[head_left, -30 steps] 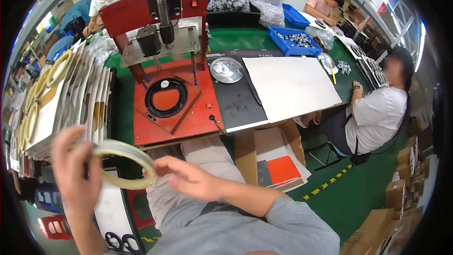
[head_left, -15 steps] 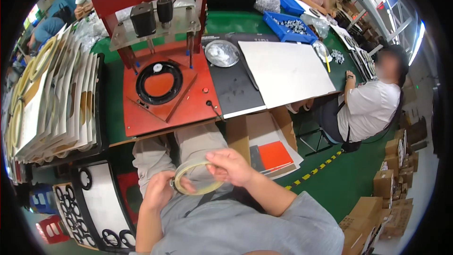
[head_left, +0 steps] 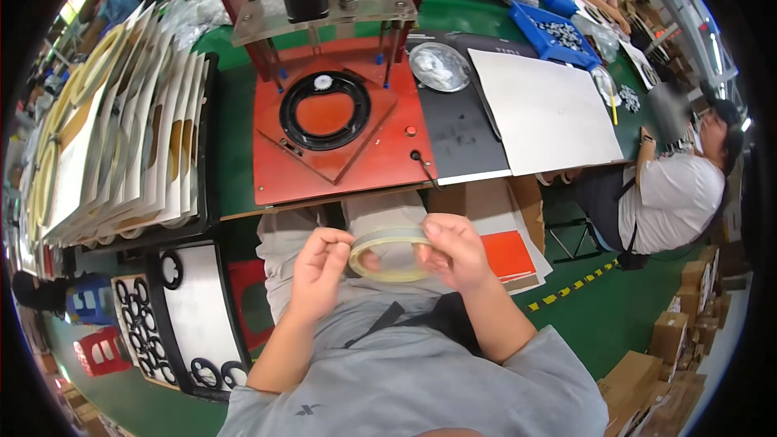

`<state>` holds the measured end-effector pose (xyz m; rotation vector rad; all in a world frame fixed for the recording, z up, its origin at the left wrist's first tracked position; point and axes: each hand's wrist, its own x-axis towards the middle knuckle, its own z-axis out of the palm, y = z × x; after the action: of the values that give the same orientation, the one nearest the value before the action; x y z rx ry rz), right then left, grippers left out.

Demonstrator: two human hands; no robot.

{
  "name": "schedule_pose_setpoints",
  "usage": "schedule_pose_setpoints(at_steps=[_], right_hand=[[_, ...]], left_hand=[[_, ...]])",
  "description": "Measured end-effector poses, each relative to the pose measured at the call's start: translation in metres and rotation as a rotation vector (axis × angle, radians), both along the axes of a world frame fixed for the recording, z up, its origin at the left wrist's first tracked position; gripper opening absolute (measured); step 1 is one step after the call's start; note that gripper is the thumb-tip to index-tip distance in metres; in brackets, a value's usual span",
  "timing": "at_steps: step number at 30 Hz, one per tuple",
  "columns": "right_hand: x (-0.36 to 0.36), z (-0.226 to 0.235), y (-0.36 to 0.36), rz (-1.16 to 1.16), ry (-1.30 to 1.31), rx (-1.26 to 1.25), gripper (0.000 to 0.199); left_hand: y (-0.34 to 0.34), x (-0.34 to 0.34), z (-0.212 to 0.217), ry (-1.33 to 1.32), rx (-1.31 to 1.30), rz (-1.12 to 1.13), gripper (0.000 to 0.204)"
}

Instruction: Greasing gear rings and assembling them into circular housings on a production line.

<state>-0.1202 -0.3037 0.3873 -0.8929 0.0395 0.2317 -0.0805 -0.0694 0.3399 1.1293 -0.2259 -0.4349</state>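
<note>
Both hands, left hand [head_left: 317,269] and right hand [head_left: 453,249], have come closer and now pinch the pale yellowish thin ring [head_left: 390,254] firmly above the lap, below the front edge of the red metal press base [head_left: 340,170].

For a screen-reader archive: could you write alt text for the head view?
Both hands, left hand and right hand, hold a pale ring over the person's lap. Ahead, a black ring sits on a red press fixture on a green bench.
</note>
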Motion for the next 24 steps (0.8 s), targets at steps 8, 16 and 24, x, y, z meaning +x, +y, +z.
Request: schedule_pose_setpoints(at_steps=[8,16,24], right_hand=[[0.006,0.003,-0.005,-0.010,0.027,-0.276,0.036],[0.016,-0.003,-0.007,0.111,0.125,-0.357,0.031],[0.062,0.015,-0.110,-0.650,-0.124,-1.181,0.020]], left_hand=[[0.033,0.001,-0.005,-0.082,0.196,-0.190,0.037],[0.023,-0.002,-0.020,-0.022,0.184,-0.135,0.034],[0.019,-0.004,-0.091,0.284,0.175,-0.074,0.028]])
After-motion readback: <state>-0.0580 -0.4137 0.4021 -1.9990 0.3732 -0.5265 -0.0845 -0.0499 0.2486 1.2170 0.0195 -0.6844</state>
